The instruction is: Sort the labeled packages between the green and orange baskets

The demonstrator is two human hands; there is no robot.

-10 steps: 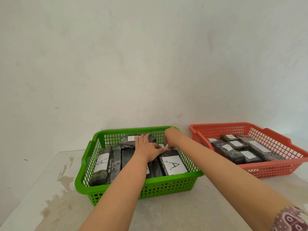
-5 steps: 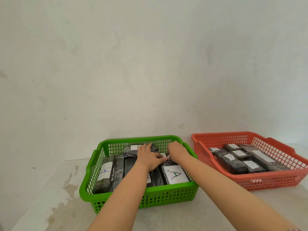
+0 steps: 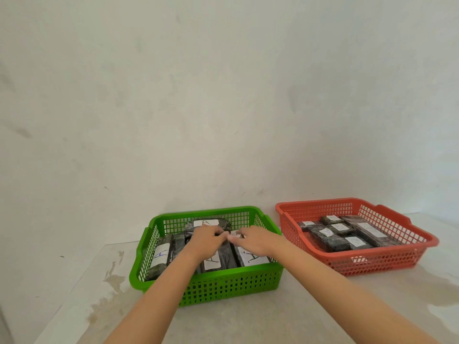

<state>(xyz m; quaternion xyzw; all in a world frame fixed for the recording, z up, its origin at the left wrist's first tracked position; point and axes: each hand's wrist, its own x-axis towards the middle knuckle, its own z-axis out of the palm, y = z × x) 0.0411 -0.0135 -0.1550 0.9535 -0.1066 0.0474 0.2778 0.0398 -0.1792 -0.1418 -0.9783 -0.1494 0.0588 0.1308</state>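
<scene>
— What are your hands on?

— A dark wrapped package (image 3: 227, 252) lying in the middle of the green basket (image 3: 213, 286), between its neighbours. My left hand (image 3: 207, 238) and right hand (image 3: 253, 240) meet over its far end, fingertips curled down onto the wrap and nearly touching each other (whether I truly have it pinched, I cannot tell; my knuckles hide the contact).

— Why both hands?

— The packages here are packed side by side, so I judge one hand would struggle to work one loose.

— And the labels?

— Every label I can read in the green one, like the near-right package (image 3: 252, 256), shows an A. The orange basket (image 3: 372, 261) sits well apart on my right, its B package (image 3: 325, 235) among others laid flat, labels up so they read at a glance.

— Nearly sorted, then?

— It looks so.
</scene>
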